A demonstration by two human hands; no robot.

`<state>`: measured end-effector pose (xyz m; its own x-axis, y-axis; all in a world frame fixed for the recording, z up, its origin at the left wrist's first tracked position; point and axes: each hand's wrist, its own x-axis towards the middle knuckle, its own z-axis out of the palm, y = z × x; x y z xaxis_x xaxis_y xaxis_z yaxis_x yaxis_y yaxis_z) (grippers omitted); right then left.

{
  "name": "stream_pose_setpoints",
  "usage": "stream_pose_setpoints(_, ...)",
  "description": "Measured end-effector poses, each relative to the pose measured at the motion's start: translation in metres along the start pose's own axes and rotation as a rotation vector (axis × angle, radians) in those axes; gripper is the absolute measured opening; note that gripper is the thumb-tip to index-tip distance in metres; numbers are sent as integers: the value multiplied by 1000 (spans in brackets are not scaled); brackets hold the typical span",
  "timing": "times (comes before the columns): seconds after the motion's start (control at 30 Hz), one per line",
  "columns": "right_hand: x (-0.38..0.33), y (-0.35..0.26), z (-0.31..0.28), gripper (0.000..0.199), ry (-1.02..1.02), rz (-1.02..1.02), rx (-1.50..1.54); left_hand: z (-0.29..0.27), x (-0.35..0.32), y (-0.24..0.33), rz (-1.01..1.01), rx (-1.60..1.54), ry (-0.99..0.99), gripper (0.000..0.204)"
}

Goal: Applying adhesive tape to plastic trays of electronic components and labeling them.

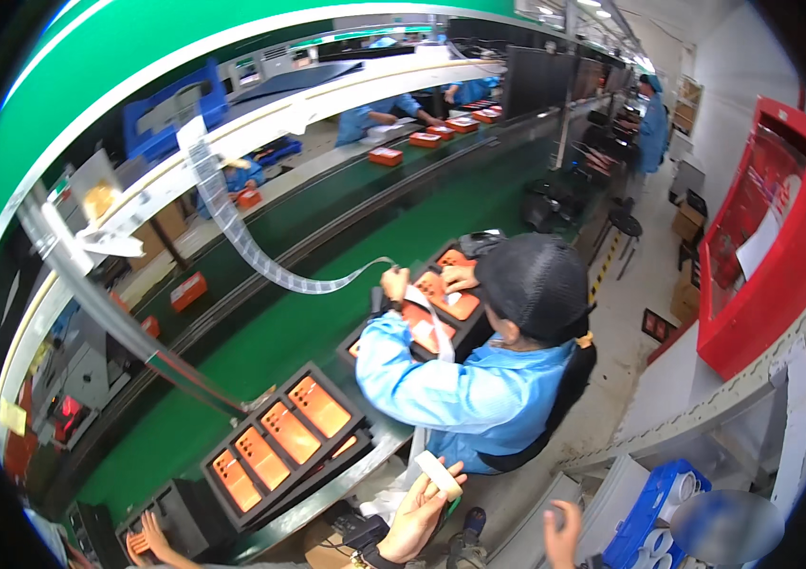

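Observation:
My left hand (414, 517), with a dark band at its wrist, is closed on a narrow cream-white roll of tape (438, 476), held between thumb and fingers. It is raised near the conveyor's edge, behind a seated co-worker (460, 389) in blue with a black cap. My right hand (562, 534) shows at the lower edge, fingers bent and apart, with nothing visible in it. Nearest to it is a blue bin (632, 531) holding white rolls (683, 486). Another person's hand (148, 541) rests on black foam (199, 517) at the lower left.
Black trays (305, 452) with orange boxes (289, 431) stand along the green conveyor (199, 346). A clear label strip (232, 228) hangs over it toward the co-worker's hands. Red cabinet (768, 228) and metal frame (716, 412) border the right; stools (623, 220) and cartons (687, 220) stand beyond.

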<state>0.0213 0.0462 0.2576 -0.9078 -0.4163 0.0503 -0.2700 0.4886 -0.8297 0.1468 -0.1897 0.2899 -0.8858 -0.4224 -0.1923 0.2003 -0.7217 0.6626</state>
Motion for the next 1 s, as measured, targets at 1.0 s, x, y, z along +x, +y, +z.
stream_pose_setpoints(1.0, -37, -268, 37, 20, -1157, -1403, 718, 142, -256, 87, 1227, 1301, 1137, 33)
